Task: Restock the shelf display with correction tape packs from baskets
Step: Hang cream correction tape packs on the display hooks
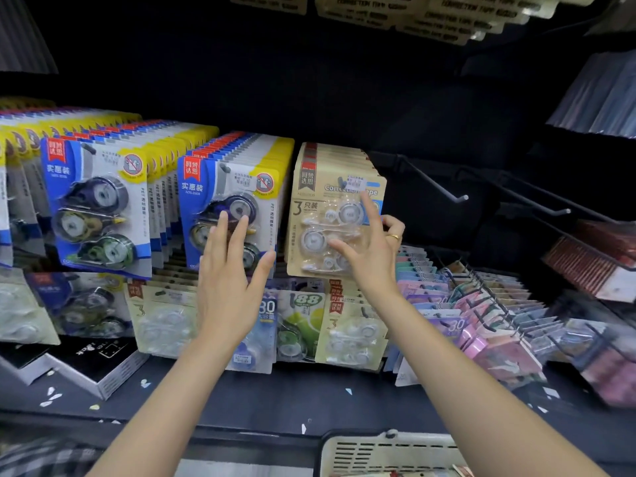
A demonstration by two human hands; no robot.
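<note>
Dark pegboard shelving is filling the view, with rows of carded stationery hanging on hooks and a grey shelf [309, 401] running below them. Both hands are reaching up to the display: the left hand [230, 270] is spread flat, fingers straight, in front of the blue and yellow packs [234, 187], grasping nothing, though I cannot tell whether its fingertips are touching them. The right hand [370, 242] is lying against the front of the beige correction tape packs [330, 201], index finger pointing up over the card and thumb across the blister, with the last 2 fingers curled loosely at the card's right edge; it looks to be pressing rather than gripping. That beige stack is hanging on its hook just beside the blue packs, each card printed as a 3-pack. To the right, 2 bare hooks [444, 187] are standing out from the board, and a slatted basket [389, 452] is showing at the bottom edge. The step in hand is probably seating and squaring this stack: it is best done by pushing evenly on the card face, not the fragile blister, sliding the cards fully back along the hook, and steadying the neighbouring row so nothing swings off.
</note>
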